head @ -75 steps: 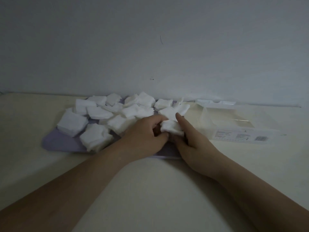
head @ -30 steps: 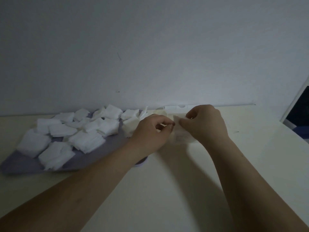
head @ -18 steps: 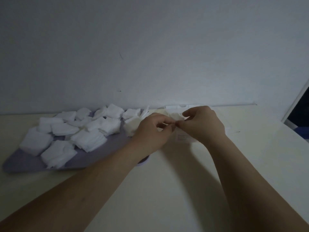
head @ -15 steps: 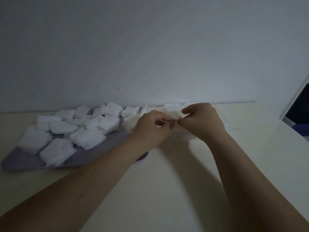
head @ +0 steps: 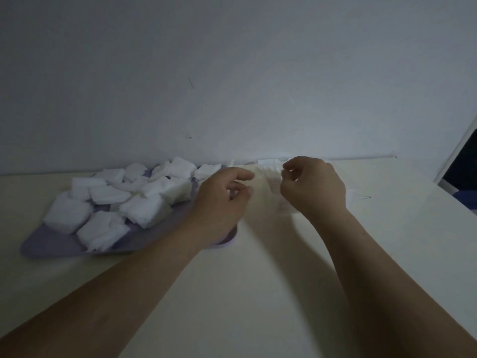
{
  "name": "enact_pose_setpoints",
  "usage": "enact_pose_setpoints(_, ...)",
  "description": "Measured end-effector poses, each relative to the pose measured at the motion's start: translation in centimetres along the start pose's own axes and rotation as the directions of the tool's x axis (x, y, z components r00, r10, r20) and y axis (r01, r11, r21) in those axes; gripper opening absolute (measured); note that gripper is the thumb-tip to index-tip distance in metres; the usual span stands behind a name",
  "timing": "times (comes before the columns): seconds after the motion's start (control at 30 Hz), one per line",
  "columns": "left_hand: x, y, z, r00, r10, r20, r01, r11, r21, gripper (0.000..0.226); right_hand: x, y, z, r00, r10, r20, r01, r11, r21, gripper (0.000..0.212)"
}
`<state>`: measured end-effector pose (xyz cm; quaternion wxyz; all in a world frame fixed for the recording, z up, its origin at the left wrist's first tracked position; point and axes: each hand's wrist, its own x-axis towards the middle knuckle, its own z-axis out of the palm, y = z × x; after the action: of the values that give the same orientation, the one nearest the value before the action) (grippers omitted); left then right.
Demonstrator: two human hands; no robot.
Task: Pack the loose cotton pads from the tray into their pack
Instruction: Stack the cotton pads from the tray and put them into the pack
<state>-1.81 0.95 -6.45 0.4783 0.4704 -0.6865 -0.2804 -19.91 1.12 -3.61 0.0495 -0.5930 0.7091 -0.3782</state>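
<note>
The tray (head: 49,245), pale purple, lies on the worktop (head: 258,293) at the left of the frame, its long axis running from lower left up toward the centre. Loose pads (head: 144,202) are heaped on it in untidy square stacks and cover most of its far half, leaving the near left corner bare.

The pack (head: 267,177) is clear film, at the centre just right of the tray and close to the wall (head: 232,73). As far as it shows, its long axis runs across the frame, left to right, with a white strip along the far edge. A ribbed white stack stands at its left end. The rest is faint or hidden by the right hand.

The left hand (head: 222,202) hovers over the tray's right end, blurred, its fingers loosely curled with thumb and forefinger apart and nothing seen in them. The right hand (head: 313,188) is over the pack, fingers curled, thumb and forefinger tips close together. I cannot tell whether they pinch the film. The two hands are near each other but apart, with the pack's left end between them.
</note>
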Motion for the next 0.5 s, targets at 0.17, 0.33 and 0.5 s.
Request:
enact_pose_setpoints(0.17, -0.8, -2.3, -5.2, 0.997, -0.024, -0.077, 0.043, 0.967, 0.251, 0.026, -2.7, -2.6, 1.8, 0.875, -0.371, -0.31, 0.437, 0.881, 0.179, 0.03)
enact_pose_setpoints(0.33, -1.5, -4.8, -7.0, 0.991, -0.129, -0.02, 0.129, 0.947, 0.294, 0.042, -5.5, -4.5, 5.2, 0.925, -0.357, -0.128, 0.37, 0.778, 0.508, 0.042)
enact_pose_setpoints(0.5, -0.8, -4.9, -6.7, 0.981, -0.095, 0.168, 0.006, 0.886, 0.464, 0.069, -5.5, -3.1, 6.9, 0.918, -0.303, 0.256, 0.207, 0.916, 0.343, 0.057)
